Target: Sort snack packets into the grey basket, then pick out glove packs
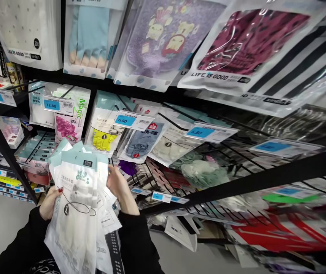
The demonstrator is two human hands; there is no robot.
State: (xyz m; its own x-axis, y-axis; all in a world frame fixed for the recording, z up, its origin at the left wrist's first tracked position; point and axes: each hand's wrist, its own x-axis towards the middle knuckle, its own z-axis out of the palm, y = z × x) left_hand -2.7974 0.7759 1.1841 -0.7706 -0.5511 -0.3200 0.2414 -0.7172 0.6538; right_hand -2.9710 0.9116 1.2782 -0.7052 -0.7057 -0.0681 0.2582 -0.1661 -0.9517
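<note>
In front of me is a fanned stack of glove packets (pixel 80 205), white with teal tops and a "M7000" label. My left hand (pixel 51 201) grips the stack's left edge, its thumb lying on the front packet. At the right edge, my right hand (pixel 120 186) holds the stack from the side, its fingertips partly hidden behind the packets. Just beyond the stack hang a latex glove packet (pixel 103 131) with a yellow glove picture and a pink "Magic" packet (pixel 70 127). White papers or packet backs (pixel 108 209) stick out under the stack on the right.
Blue-and-white price tags (pixel 132 121) front the metal hooks. Larger bags, one with a light blue glove (pixel 88 36) and one with a purple pattern (pixel 165 42), hang above. A black shelf rail (pixel 237 179) slants across the right. Grey floor (pixel 3 224) shows lower left.
</note>
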